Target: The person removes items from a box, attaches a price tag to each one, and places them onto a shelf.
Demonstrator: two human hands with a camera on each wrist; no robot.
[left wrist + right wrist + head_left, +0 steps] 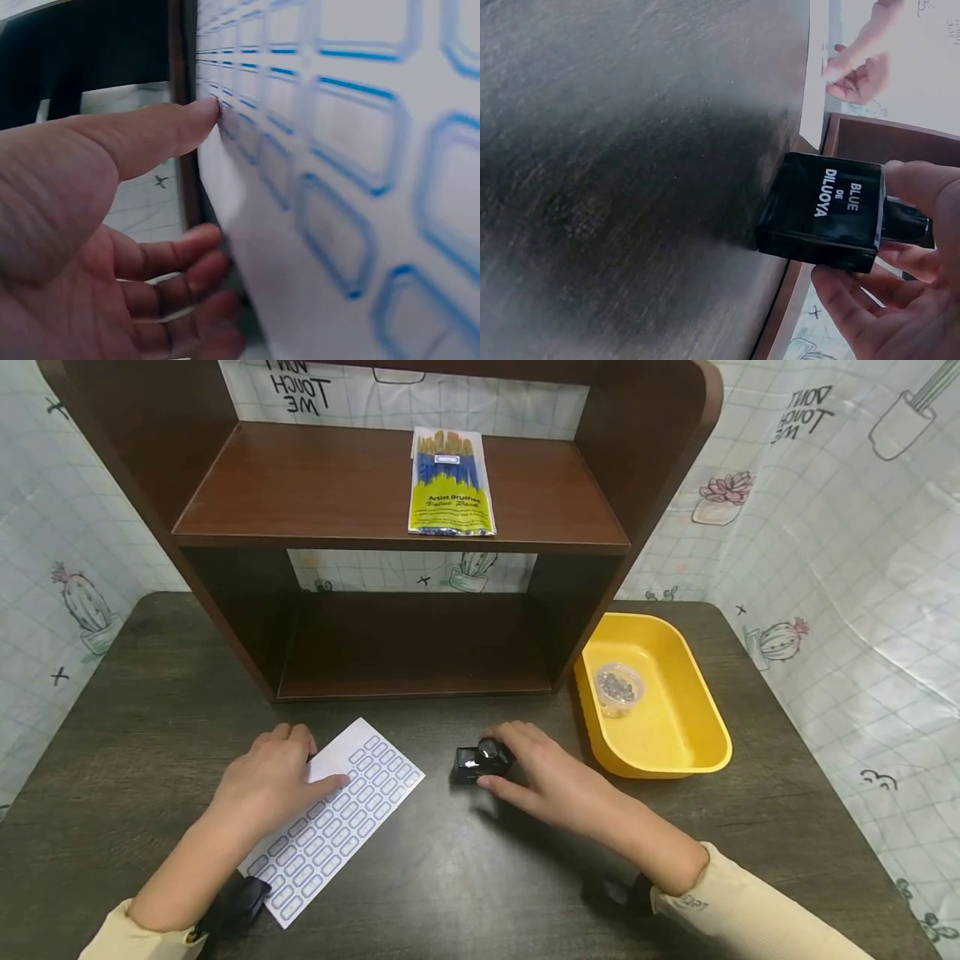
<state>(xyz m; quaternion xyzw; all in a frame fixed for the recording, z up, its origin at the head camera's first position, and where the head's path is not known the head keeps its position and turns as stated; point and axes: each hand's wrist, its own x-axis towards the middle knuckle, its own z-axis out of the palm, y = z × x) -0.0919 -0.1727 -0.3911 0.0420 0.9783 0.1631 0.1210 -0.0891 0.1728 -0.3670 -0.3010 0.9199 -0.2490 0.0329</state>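
Note:
On the table lies a white sheet of blue-outlined labels (335, 835), set at a slant. My left hand (267, 779) is at its left edge: the thumb (169, 131) touches the printed side, while the other fingers (187, 289) curve loosely beside the edge. My right hand (543, 777) grips a small black perfume bottle (821, 210) between thumb and fingers. White lettering reading "BLUE DE DILUOYA" shows on its face in the right wrist view. The bottle's cap end points toward my palm and is partly covered by the fingers.
Behind the hands stands a dark brown shelf unit (416, 687). A pack of artist brushes (452, 485) lies on its upper board. At the right, a yellow bin (667, 727) holds a small clear tub (618, 685) of grey pieces.

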